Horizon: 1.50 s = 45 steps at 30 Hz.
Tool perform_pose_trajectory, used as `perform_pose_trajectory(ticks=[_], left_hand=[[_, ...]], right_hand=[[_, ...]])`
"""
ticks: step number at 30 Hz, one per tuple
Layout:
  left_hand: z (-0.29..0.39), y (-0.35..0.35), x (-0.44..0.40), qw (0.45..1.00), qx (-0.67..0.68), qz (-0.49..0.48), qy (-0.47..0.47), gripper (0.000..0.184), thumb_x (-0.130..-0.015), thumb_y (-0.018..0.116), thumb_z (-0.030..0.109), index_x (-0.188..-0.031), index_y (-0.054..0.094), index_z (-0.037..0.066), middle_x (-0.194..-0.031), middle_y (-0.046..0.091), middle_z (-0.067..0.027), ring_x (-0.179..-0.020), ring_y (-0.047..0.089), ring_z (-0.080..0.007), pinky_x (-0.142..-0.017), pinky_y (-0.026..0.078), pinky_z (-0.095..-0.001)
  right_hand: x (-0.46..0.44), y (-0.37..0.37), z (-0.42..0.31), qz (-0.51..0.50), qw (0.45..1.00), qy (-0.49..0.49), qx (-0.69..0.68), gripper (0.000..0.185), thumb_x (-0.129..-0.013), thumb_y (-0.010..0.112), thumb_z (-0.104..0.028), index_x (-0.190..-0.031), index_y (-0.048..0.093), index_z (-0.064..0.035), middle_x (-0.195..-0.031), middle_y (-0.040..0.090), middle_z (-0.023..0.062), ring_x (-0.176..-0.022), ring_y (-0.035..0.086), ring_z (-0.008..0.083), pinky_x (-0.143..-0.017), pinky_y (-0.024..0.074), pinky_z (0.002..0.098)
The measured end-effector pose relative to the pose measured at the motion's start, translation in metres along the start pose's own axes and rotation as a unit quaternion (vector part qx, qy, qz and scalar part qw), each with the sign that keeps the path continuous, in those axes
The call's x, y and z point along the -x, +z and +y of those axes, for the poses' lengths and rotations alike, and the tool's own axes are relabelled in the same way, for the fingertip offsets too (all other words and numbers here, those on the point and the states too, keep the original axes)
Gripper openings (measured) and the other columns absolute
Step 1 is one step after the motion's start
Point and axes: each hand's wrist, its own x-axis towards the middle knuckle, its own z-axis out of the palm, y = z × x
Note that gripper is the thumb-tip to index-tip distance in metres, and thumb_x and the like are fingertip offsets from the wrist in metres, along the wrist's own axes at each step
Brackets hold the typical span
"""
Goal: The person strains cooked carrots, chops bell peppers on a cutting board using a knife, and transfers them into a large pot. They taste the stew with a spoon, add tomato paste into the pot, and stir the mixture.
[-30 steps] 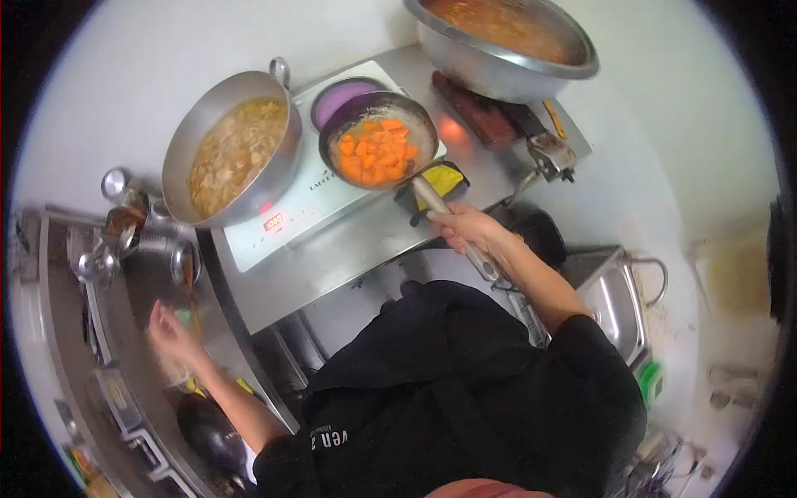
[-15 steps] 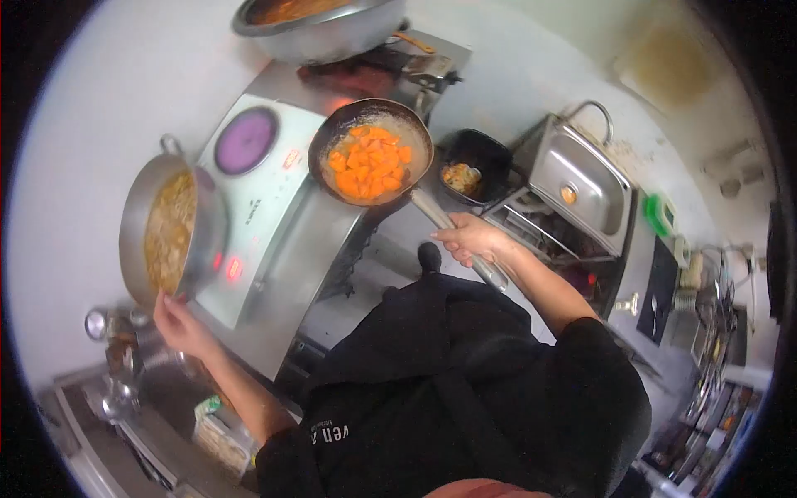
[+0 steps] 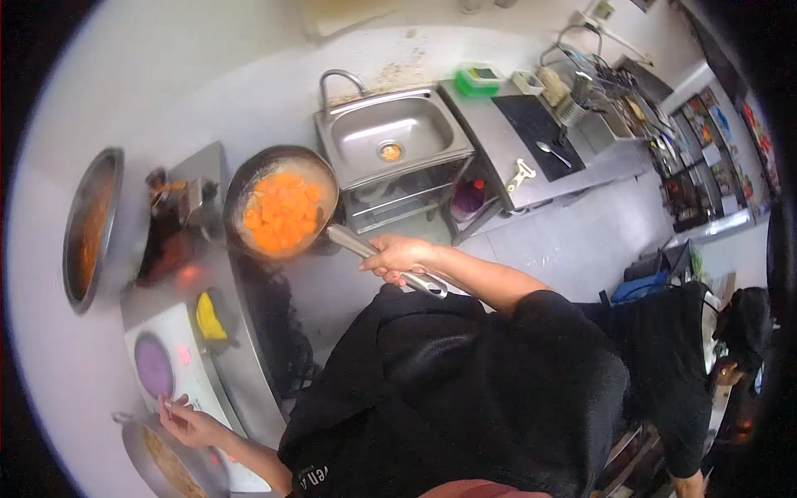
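Observation:
My right hand (image 3: 400,257) is wrapped round the metal handle of a frying pan (image 3: 326,184), which is raised in front of me. Chunks of orange vegetable (image 3: 282,212), carrot-like, lie in the pan. Low on the left, my left hand (image 3: 189,423) has its fingers drawn together; whether anything is between them I cannot make out. Behind that hand are a white double hob (image 3: 178,340) with a purple round plate (image 3: 154,365) and a steel pot (image 3: 141,465) of yellowish stew.
A large steel bowl (image 3: 116,174) of orange food stands far left. Beyond the pan is a sink (image 3: 382,112). The right-hand counter holds a black mat (image 3: 531,133), a spoon (image 3: 554,153) and a white peeler (image 3: 521,174). A yellow cloth (image 3: 211,317) lies by the hob. Another person (image 3: 664,357) is at right.
My view has turned right, towards the sink, and the pan has come with it. My left hand has come away from the pot's rim. The other person has come into view.

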Motion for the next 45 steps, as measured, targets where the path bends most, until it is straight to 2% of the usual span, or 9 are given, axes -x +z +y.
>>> perform_pose_trajectory(ticks=[3, 15, 17, 19, 20, 24, 27, 31, 45], left_hand=[[0.024, 0.045, -0.004, 0.997, 0.022, -0.027, 0.062, 0.019, -0.095, 0.050, 0.006, -0.108, 0.059, -0.005, -0.101, 0.065, -0.0137, -0.063, 0.058, -0.0149, -0.054, 0.045, -0.0251], [0.088, 0.198, 0.017, 0.981, 0.155, -0.107, 0.054, 0.020, -0.095, 0.053, 0.009, -0.108, 0.063, -0.002, -0.097, 0.068, -0.0105, -0.060, 0.048, -0.0096, -0.056, 0.042, -0.0236], [0.092, 0.220, 0.023, 0.976, 0.159, -0.140, 0.046, 0.020, -0.095, 0.053, 0.009, -0.108, 0.063, -0.002, -0.099, 0.067, -0.0110, -0.066, 0.055, -0.0103, -0.060, 0.046, -0.0234], [0.110, 0.238, 0.029, 0.972, 0.143, -0.139, 0.125, 0.019, -0.095, 0.051, 0.005, -0.107, 0.060, -0.007, -0.102, 0.064, -0.0158, -0.085, 0.062, -0.0182, -0.074, 0.053, -0.0271], [0.112, 0.245, 0.033, 0.964, 0.188, -0.165, 0.093, 0.020, -0.095, 0.051, 0.005, -0.106, 0.059, -0.008, -0.102, 0.063, -0.0173, -0.093, 0.063, -0.0213, -0.084, 0.052, -0.0299], [0.104, 0.283, 0.045, 0.960, 0.160, -0.225, 0.045, 0.020, -0.094, 0.052, 0.005, -0.106, 0.060, -0.008, -0.102, 0.064, -0.0160, -0.092, 0.063, -0.0208, -0.080, 0.052, -0.0290], [0.104, 0.303, 0.047, 0.942, 0.197, -0.246, 0.117, 0.020, -0.094, 0.053, 0.006, -0.106, 0.060, -0.008, -0.101, 0.064, -0.0150, -0.090, 0.063, -0.0198, -0.078, 0.052, -0.0282], [0.115, 0.345, 0.060, 0.908, 0.256, -0.315, 0.100, 0.018, -0.094, 0.051, 0.003, -0.106, 0.061, -0.007, -0.099, 0.064, -0.0139, -0.088, 0.062, -0.0190, -0.080, 0.051, -0.0295], [0.278, 0.429, 0.192, 0.787, 0.371, -0.480, 0.110, 0.020, -0.094, 0.053, 0.006, -0.108, 0.061, -0.005, -0.104, 0.063, -0.0150, -0.084, 0.064, -0.0200, -0.075, 0.053, -0.0298]], right_hand=[[0.021, -0.029, -0.002, 0.031, 0.998, -0.028, -0.039, 0.023, -0.087, 0.059, -0.009, -0.096, 0.040, -0.0004, -0.057, 0.042, -0.0008, -0.037, 0.039, 0.0066, -0.030, 0.0372, 0.0254], [0.114, -0.138, -0.010, 0.205, 0.959, -0.133, -0.142, 0.019, -0.089, 0.059, -0.010, -0.089, 0.041, -0.0038, -0.057, 0.040, -0.0020, -0.036, 0.039, 0.0055, -0.029, 0.0377, 0.0233], [0.125, -0.159, -0.004, 0.253, 0.944, -0.137, -0.160, 0.020, -0.089, 0.059, -0.010, -0.088, 0.040, -0.0042, -0.057, 0.041, -0.0020, -0.037, 0.040, 0.0056, -0.029, 0.0371, 0.0230], [0.139, -0.173, 0.001, 0.279, 0.934, -0.147, -0.168, 0.020, -0.088, 0.059, -0.010, -0.087, 0.039, -0.0044, -0.057, 0.041, -0.0019, -0.037, 0.040, 0.0057, -0.029, 0.0373, 0.0233], [0.146, -0.177, 0.006, 0.297, 0.926, -0.153, -0.175, 0.021, -0.088, 0.059, -0.010, -0.087, 0.039, -0.0046, -0.057, 0.041, -0.0019, -0.037, 0.040, 0.0058, -0.030, 0.0376, 0.0235], [0.165, -0.191, 0.032, 0.374, 0.884, -0.172, -0.220, 0.019, -0.087, 0.059, -0.008, -0.091, 0.040, -0.0035, -0.056, 0.042, -0.0017, -0.038, 0.040, 0.0063, -0.030, 0.0386, 0.0248], [0.175, -0.191, 0.050, 0.426, 0.860, -0.173, -0.221, 0.019, -0.087, 0.059, -0.008, -0.092, 0.041, -0.0044, -0.057, 0.041, -0.0022, -0.038, 0.039, 0.0061, -0.031, 0.0388, 0.0251], [0.187, -0.182, 0.065, 0.482, 0.812, -0.170, -0.281, 0.021, -0.087, 0.060, -0.009, -0.095, 0.041, -0.0047, -0.058, 0.042, -0.0031, -0.038, 0.038, 0.0058, -0.031, 0.0379, 0.0246], [0.253, -0.237, 0.155, 0.550, 0.715, -0.216, -0.374, 0.021, -0.086, 0.061, -0.010, -0.094, 0.042, -0.0043, -0.060, 0.043, -0.0015, -0.040, 0.041, 0.0079, -0.032, 0.0384, 0.0252]])
